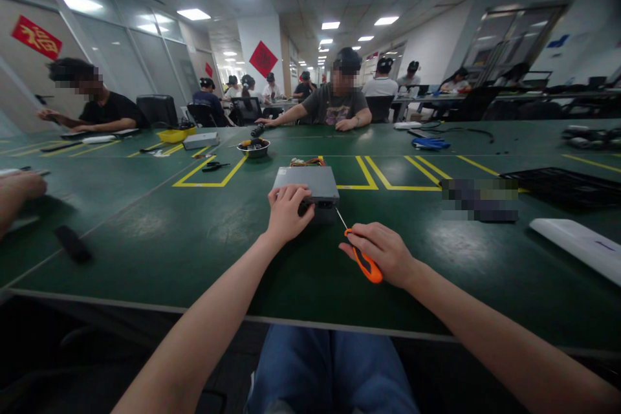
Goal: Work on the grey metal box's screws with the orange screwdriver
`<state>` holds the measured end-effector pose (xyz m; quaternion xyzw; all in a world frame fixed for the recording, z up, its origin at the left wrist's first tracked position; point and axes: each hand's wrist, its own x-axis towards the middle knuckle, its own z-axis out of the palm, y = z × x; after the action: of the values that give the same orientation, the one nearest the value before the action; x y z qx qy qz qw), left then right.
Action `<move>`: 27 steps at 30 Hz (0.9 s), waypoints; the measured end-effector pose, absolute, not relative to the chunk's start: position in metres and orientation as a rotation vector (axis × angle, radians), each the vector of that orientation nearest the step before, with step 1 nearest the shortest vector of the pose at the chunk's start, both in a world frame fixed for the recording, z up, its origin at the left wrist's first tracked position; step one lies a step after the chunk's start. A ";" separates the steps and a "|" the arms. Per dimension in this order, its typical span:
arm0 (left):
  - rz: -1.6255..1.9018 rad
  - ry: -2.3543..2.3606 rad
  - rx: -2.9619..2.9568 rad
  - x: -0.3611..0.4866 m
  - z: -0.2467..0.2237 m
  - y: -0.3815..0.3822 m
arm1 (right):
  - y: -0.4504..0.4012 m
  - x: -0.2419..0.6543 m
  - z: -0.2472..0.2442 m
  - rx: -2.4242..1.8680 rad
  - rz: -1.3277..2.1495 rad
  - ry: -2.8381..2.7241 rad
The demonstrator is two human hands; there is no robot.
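Note:
A grey metal computer power supply (310,180) lies on the green table in front of me, with a bundle of coloured cables (306,162) at its far side. My left hand (290,212) grips its near left edge, fingers on the top face and thumb at the front by the socket (325,204). In my right hand (381,251) is a screwdriver (367,265) with an orange and black handle, the fingers closed round it. Its thin shaft points up and left, and the tip is at the near right corner of the power supply. Whether the tip sits in a screw cannot be made out.
Beyond the power supply stand a metal bowl (254,149) with tools and black pliers (215,167). A black object (72,244) lies at left, near another person's hand (22,194). On the right are a white case (577,242) and a black grille (565,186). A person sits opposite.

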<state>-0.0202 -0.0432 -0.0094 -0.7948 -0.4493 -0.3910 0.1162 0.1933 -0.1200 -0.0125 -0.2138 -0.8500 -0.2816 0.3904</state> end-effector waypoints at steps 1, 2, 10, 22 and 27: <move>-1.146 -1.314 -2.328 -0.020 -0.009 -0.043 | -0.120 0.193 -0.014 -0.543 -0.694 -2.172; -1.146 -1.315 -2.327 -0.020 -0.009 -0.044 | -0.119 0.192 -0.015 -0.540 -0.664 -2.194; -1.144 -1.308 -2.332 -0.020 -0.009 -0.044 | -0.126 0.189 -0.016 -0.570 -0.447 -2.264; -1.160 -1.303 -2.331 -0.020 -0.010 -0.044 | -0.129 0.192 -0.008 -0.444 -0.775 -2.182; -1.143 -1.319 -2.329 -0.020 -0.010 -0.044 | -0.128 0.192 -0.012 -0.436 -0.721 -2.134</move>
<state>-0.0201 -0.0437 -0.0098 -0.7950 -0.4503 -0.3899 0.1152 0.1919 -0.1281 -0.0115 -0.1731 -0.8479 -0.2864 0.4112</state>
